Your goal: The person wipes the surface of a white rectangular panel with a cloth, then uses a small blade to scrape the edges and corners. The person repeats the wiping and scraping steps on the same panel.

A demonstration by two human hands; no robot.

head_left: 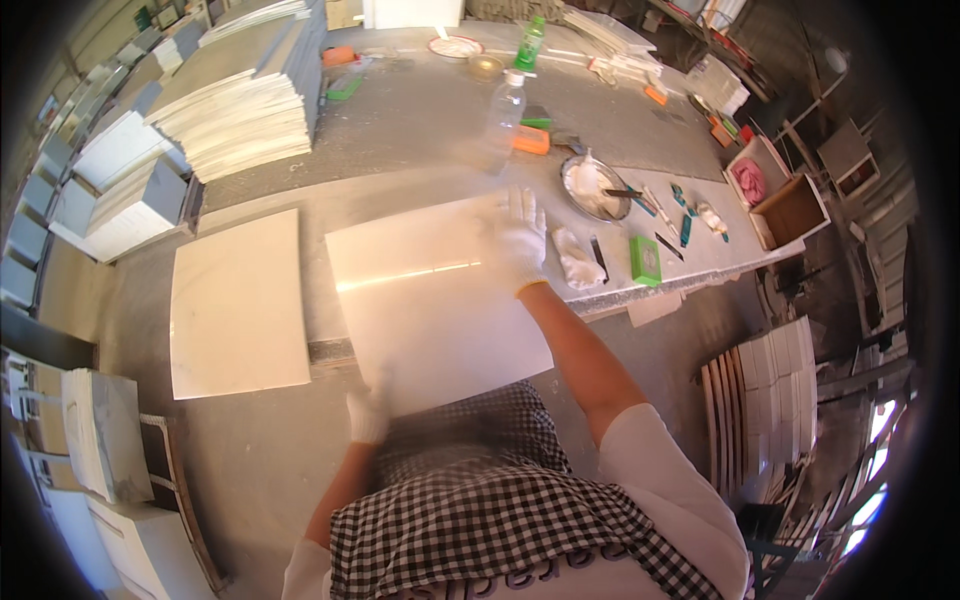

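Observation:
A glossy white tile (430, 310) lies in front of me, its near edge sticking out past the table edge over my checked apron. My right hand (520, 238), in a white glove, rests on the tile's far right part with its fingers stretched out. At the near left corner of the tile is my gloved left hand (368, 412), touching that edge; its fingers are smeared by motion and partly hidden. To the left, a second pale tile (240, 305) also juts over the table's edge.
A tall tile stack (245, 115) stands at the far left. A clear bottle (506, 105), a bowl of white paste (590, 185), an orange block (530, 140), a crumpled white cloth (578, 260) and a green box (645, 261) sit beyond and right. A wooden box (790, 205) is at the right end.

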